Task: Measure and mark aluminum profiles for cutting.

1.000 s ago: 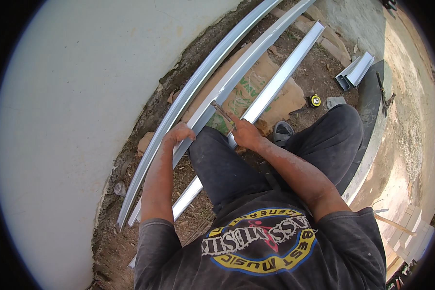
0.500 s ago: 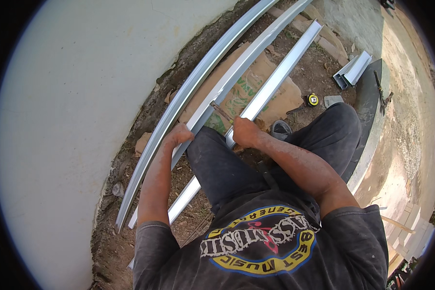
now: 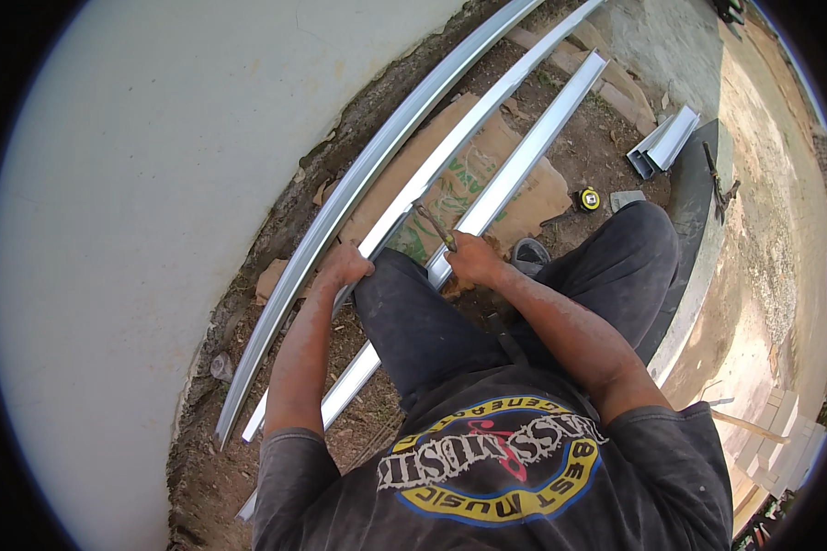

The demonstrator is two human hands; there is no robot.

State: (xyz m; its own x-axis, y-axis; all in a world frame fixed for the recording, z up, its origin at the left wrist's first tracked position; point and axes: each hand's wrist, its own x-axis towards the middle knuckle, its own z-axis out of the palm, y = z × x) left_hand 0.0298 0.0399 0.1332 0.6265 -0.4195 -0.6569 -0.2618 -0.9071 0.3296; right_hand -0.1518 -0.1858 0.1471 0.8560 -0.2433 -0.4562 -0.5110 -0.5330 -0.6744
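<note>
My left hand (image 3: 345, 264) is closed around the middle metal channel (image 3: 459, 138), a long silvery strip running diagonally past my left knee. In my closed right hand (image 3: 473, 259) is a slim, worn, brownish hand tool (image 3: 435, 223); its exact kind is hard to make out. The tool's far end meets the channel's edge, a little beyond my left hand, where the edge looks notched. Under my right forearm side lies another silvery channel (image 3: 524, 161), passing beneath my right hand and left leg. A third long channel (image 3: 377, 161) runs along the wall side.
A pale wall (image 3: 156, 184) rises at left. Flattened brown paper sacking (image 3: 533, 197) covers soil between the channels. A yellow-black tape measure (image 3: 587, 198), short channel offcuts (image 3: 663, 142) and a rusty plier-like tool (image 3: 719, 188) lie at right, near a concrete edge.
The tool and my right hand have shifted slightly, and the tool is tilted more steeply. The middle channel has turned a little under my left hand, which still grips it.
</note>
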